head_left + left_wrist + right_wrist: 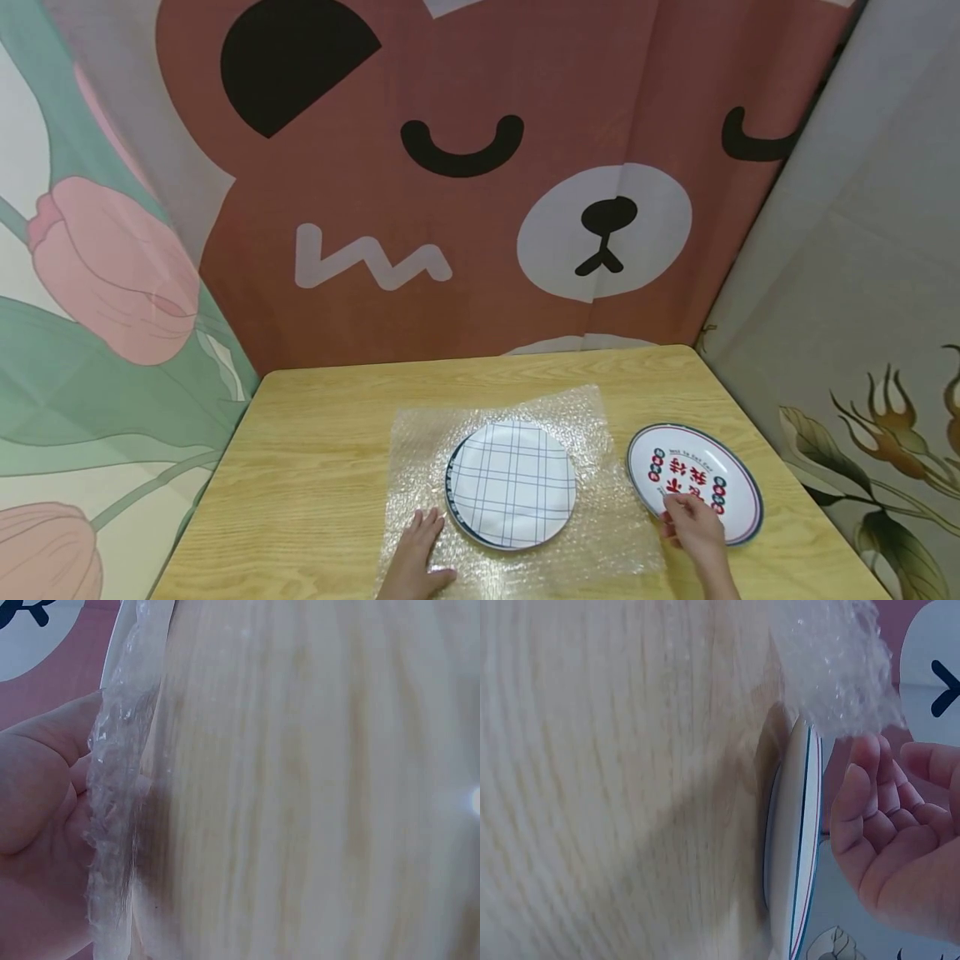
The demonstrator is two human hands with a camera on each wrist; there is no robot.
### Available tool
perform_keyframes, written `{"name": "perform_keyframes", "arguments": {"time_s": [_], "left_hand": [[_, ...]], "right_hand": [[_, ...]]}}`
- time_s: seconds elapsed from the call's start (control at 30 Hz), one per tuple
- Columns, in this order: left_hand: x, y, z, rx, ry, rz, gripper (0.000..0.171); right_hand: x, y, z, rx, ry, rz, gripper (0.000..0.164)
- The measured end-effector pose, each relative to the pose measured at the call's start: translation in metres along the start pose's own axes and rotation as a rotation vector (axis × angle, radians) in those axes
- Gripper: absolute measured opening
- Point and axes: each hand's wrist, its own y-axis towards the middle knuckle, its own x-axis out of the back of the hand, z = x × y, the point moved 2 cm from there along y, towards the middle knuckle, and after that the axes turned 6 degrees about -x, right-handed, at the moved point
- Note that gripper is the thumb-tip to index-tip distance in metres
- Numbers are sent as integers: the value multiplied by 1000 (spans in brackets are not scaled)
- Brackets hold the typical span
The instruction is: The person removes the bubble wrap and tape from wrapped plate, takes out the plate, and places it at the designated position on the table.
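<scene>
A white plate with blue grid lines (512, 483) sits atop another plate with a dark blue patterned rim (457, 510), mostly hidden beneath it. Both rest on a sheet of clear bubble wrap (600, 533). My left hand (417, 557) lies on the wrap's lower left, its fingers extended close to the stacked plates' rim. To the right, an oval plate with red characters (708, 458) lies face up on the table. My right hand (693, 527) is over its near edge, fingers loosely bent and holding nothing; in the right wrist view, the bubble wrap's edge (847, 682) appears just beyond the fingertips.
The wooden table (315, 467) extends left of the wrap and behind it. A bear-print cloth (465, 208) hangs along the back edge. Flower-print cloths (112, 267) flank the table on both sides.
</scene>
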Motion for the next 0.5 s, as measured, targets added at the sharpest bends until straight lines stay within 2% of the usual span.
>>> {"name": "perform_keyframes", "arguments": {"time_s": [0.5], "left_hand": [[0, 0, 0, 13, 0, 12, 79]], "right_hand": [[-13, 5, 7, 39, -45, 55, 32]]}}
